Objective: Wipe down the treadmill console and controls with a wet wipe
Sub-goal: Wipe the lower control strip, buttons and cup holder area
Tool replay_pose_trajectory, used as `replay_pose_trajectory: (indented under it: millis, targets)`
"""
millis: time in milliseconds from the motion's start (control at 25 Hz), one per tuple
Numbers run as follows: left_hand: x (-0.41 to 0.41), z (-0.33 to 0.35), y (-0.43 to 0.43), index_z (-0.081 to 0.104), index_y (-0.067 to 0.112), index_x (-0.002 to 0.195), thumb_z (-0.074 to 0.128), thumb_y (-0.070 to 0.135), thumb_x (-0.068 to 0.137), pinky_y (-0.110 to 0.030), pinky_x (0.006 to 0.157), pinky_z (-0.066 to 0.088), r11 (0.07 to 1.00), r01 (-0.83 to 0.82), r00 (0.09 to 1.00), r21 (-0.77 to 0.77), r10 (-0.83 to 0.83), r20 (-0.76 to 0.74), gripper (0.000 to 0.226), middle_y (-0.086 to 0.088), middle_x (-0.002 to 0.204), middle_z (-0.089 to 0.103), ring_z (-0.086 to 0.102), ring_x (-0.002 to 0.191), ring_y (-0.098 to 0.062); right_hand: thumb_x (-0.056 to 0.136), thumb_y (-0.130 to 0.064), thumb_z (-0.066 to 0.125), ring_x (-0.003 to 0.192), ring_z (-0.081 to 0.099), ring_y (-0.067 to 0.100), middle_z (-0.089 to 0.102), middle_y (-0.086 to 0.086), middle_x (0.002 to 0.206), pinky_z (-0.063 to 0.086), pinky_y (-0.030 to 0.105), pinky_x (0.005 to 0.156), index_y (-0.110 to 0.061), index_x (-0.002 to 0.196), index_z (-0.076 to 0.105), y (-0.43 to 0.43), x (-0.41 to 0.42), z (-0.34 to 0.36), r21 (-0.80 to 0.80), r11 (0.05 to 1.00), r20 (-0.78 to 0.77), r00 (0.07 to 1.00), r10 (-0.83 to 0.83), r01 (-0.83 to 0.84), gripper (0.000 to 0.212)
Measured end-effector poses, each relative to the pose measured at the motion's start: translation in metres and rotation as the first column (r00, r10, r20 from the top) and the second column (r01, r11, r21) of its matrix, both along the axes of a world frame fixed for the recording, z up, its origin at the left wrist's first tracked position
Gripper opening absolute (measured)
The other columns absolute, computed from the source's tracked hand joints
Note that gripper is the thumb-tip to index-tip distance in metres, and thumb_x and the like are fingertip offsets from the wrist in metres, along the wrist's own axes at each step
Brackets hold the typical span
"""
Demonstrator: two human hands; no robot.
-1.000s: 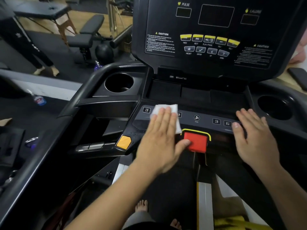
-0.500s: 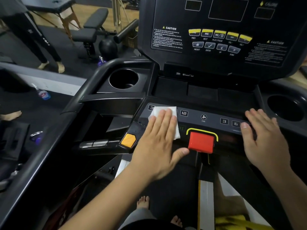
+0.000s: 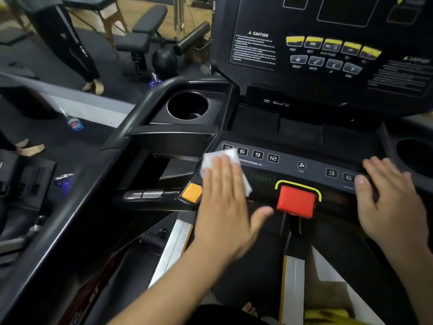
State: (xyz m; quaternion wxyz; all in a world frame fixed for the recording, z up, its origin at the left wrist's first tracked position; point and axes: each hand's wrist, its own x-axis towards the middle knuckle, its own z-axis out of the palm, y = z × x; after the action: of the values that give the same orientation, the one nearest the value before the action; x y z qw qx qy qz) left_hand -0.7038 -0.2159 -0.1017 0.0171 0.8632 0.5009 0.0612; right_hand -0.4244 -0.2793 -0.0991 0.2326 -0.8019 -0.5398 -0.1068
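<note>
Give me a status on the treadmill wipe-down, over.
Left hand flat, pressing wet wipe on control panel, left end. Right hand resting on right end. Red stop button sits between.

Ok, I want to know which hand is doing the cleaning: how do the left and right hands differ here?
The left hand lies flat on the white wipe, pressing it to the console beside the orange button; the right hand rests on the console bare. The left hand sits left of the red stop button, the right hand right of it. Both are open, fingers straight, palms down.
</note>
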Motion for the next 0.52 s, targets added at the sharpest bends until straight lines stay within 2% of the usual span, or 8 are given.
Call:
replay_pose_trajectory:
  millis: [160, 360, 440, 520]
  targets:
    - [0.015, 0.002, 0.01, -0.007, -0.003, 0.152, 0.005, 0.071, 0.093, -0.055, 0.119, 0.003, 0.994, 0.11, 0.993, 0.007, -0.11, -0.037, 0.095, -0.026, 0.16, -0.011, -0.015, 0.149, -0.037, 0.099, -0.036, 0.034, 0.142, 0.033, 0.026, 0.048, 0.016, 0.146, 0.012, 0.042, 0.119, -0.004, 0.138, 0.05, 0.001, 0.003, -0.003, -0.007, 1.0, -0.002, 1.0, -0.001, 0.001, 0.053]
    - [-0.005, 0.001, 0.014, 0.001, 0.0, 0.154, 0.012, 0.072, 0.093, -0.057, 0.119, 0.003, 0.998, 0.057, 0.996, 0.009, -0.056, -0.071, 0.096, -0.023, 0.162, -0.004, -0.01, 0.15, -0.034, 0.099, -0.035, 0.035, 0.142, 0.034, 0.026, 0.049, 0.016, 0.145, 0.012, 0.044, 0.119, -0.004, 0.137, 0.051, 0.001, 0.005, -0.005, 0.017, 1.0, -0.021, 1.0, 0.0, 0.0, 0.052]
    - [-0.028, -0.004, 0.004, 0.009, -0.001, 0.154, 0.016, 0.072, 0.093, -0.058, 0.119, 0.007, 1.0, 0.024, 0.999, 0.004, -0.024, -0.028, 0.096, -0.022, 0.162, 0.002, -0.004, 0.151, -0.033, 0.099, -0.036, 0.034, 0.142, 0.034, 0.026, 0.048, 0.015, 0.146, 0.012, 0.042, 0.119, -0.005, 0.137, 0.051, 0.0, 0.005, -0.005, 0.006, 1.0, -0.006, 1.0, -0.004, 0.004, 0.052]
    - [-0.046, -0.004, -0.001, 0.019, 0.002, 0.154, 0.017, 0.069, 0.094, -0.054, 0.121, 0.007, 1.0, 0.018, 0.994, -0.016, -0.016, 0.107, 0.089, -0.016, 0.163, 0.009, 0.001, 0.152, -0.027, 0.1, -0.036, 0.033, 0.142, 0.033, 0.025, 0.048, 0.015, 0.146, 0.011, 0.039, 0.119, -0.005, 0.138, 0.051, -0.001, 0.004, -0.004, 0.006, 1.0, 0.0, 1.0, -0.001, 0.001, 0.052]
